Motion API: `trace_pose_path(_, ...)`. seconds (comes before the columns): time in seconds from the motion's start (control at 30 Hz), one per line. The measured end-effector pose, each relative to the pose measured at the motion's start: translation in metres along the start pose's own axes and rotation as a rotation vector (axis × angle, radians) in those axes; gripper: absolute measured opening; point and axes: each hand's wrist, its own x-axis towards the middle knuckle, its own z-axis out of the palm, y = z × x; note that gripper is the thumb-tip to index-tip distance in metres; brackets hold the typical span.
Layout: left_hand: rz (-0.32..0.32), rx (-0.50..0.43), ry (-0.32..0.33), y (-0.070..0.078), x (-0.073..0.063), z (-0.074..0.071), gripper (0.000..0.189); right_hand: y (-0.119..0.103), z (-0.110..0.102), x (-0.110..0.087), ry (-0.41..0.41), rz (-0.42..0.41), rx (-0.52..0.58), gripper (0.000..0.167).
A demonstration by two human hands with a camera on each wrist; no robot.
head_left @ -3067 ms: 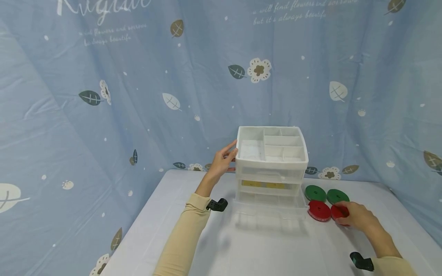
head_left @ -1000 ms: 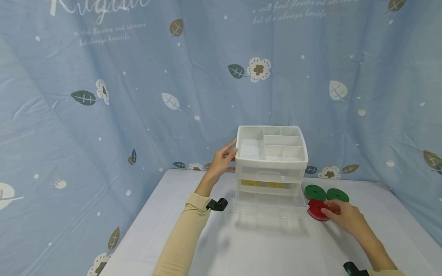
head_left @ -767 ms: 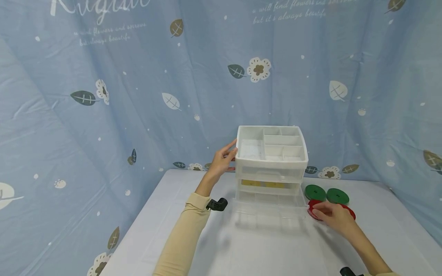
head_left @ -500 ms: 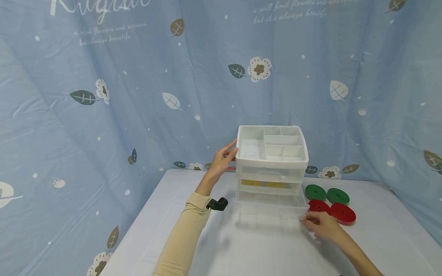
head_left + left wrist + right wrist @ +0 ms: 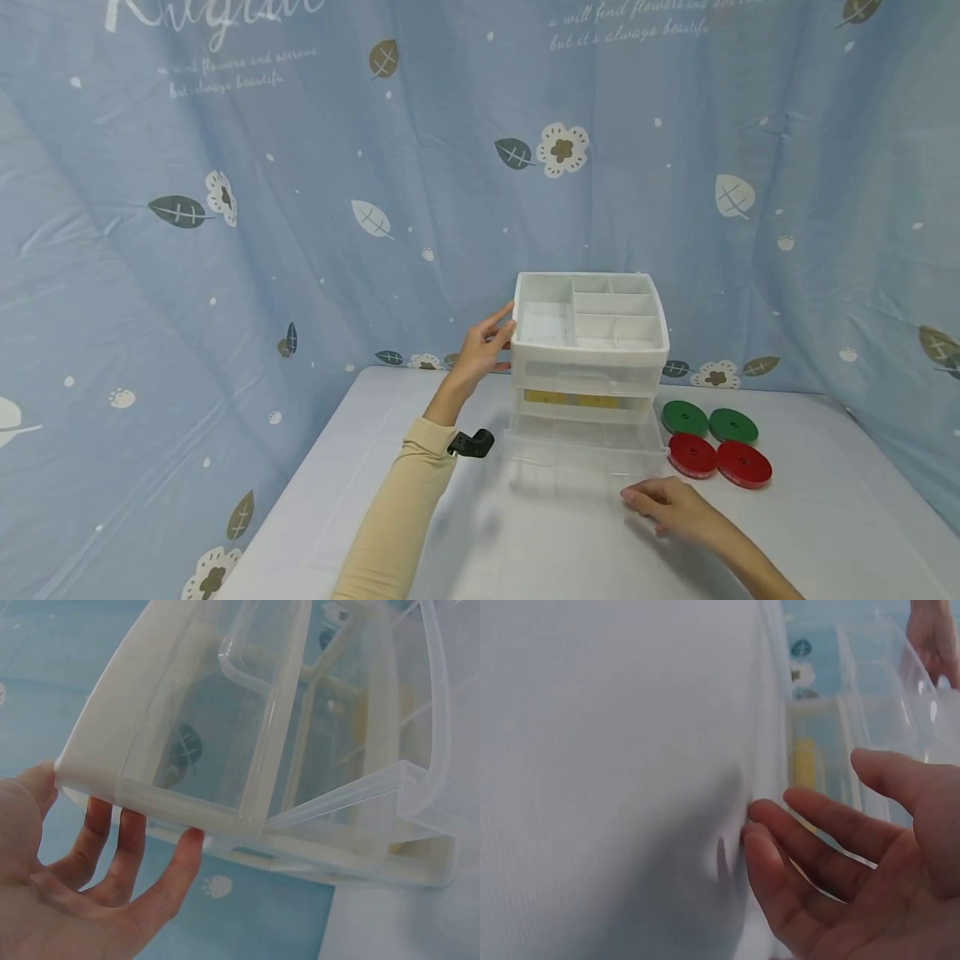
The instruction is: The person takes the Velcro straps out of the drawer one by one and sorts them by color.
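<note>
A white plastic drawer unit (image 5: 590, 371) with a divided top tray stands at the back of the table. Its clear bottom drawer (image 5: 585, 460) is pulled out, and I see nothing in it. My left hand (image 5: 477, 354) touches the unit's left side with spread fingers; the left wrist view shows the thumb at the upper corner. Just before the drawer's right front corner hovers my right hand (image 5: 678, 508), fingers relaxed and holding nothing. Two red rolls (image 5: 693, 456), flat and ribbon-like, lie right of the drawer. Behind them are two green rolls (image 5: 685, 418).
Yellow items (image 5: 572, 400) show through the middle drawer's front. A white cloth (image 5: 420, 517) covers the table, and a blue patterned curtain (image 5: 450, 275) hangs behind the unit. The pulled-out drawer juts toward me.
My right hand was on the right red roll, then over the left one. It has since moved left and nearer me, to the drawer's front. The left hand keeps its place.
</note>
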Motion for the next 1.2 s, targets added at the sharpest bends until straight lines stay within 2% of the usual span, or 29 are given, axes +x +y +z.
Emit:
trace_pose_path(0.13,-0.011,-0.006,-0.019,0.005,-0.002,-0.001,0.048,-0.008,0.008,0.002,-0.053,-0.11,0.055,0.041)
trace_pose_path(0.23,-0.01,0.005,-0.01,0.005,-0.003,0.0,0.047,-0.02,0.015,0.003,-0.064,-0.195,0.14,0.042)
trace_pose_path(0.33,0.001,0.014,0.013,0.0,-0.001,0.0,0.045,-0.032,0.02,0.004,-0.062,-0.235,0.248,0.048)
trace_pose_path(0.43,0.003,0.019,0.016,0.001,-0.002,0.001,0.045,-0.04,0.024,0.005,-0.063,-0.204,0.359,0.053)
trace_pose_path(0.63,0.002,0.02,0.011,0.002,-0.003,0.001,0.046,-0.049,0.031,0.005,-0.075,-0.055,0.585,0.062)
trace_pose_path(0.9,0.006,0.021,0.009,0.002,-0.003,0.001,0.047,-0.055,0.041,0.004,-0.112,0.022,1.033,0.07)
trace_pose_path(1.03,0.006,0.021,0.01,0.003,-0.003,0.001,0.047,-0.06,0.047,0.005,-0.082,0.054,1.204,0.069)
trace_pose_path(1.2,0.006,0.017,0.009,0.003,-0.003,0.002,0.047,-0.067,0.056,0.007,-0.004,0.088,1.299,0.063)
